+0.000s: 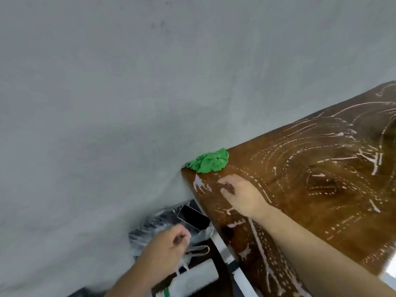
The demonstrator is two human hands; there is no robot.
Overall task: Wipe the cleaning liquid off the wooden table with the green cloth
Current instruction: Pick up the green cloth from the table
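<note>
The green cloth (209, 160) lies crumpled in a loose heap on the far corner of the wooden worktop (295, 211), right against the grey wall (107, 93), with one end reaching out past the corner, and nothing holds it. Just beside it on the near side, cleaning liquid (198, 182) sits as a white smear. More of it covers the brown surface in pale streaks, rings and curved dotted lines, with a long trail running down the left edge toward the camera. The right grip (241, 195) hovers palm-down over that corner, near the cloth but apart from it. Its fingers (227, 186) are loosely bent, point toward the cloth and grasp nothing, and the bare forearm stretches across the wet wood from the lower right. Whether the fingertips touch the surface cannot be told. The left grip (169, 243) is lower, off the worktop's left edge, over a dark bundle wrapped in clear plastic (150, 228). Its fingers are curled in and may be pinching a fold of that plastic, but the blur there leaves it unclear whether they grasp it or are clenched on nothing. A phone (194, 217) with a dark screen lies tilted on top of the bundle, just beside the worktop's edge. A dark curved frame (220, 266) shows below the bundle, next to the underside of the worktop
</note>
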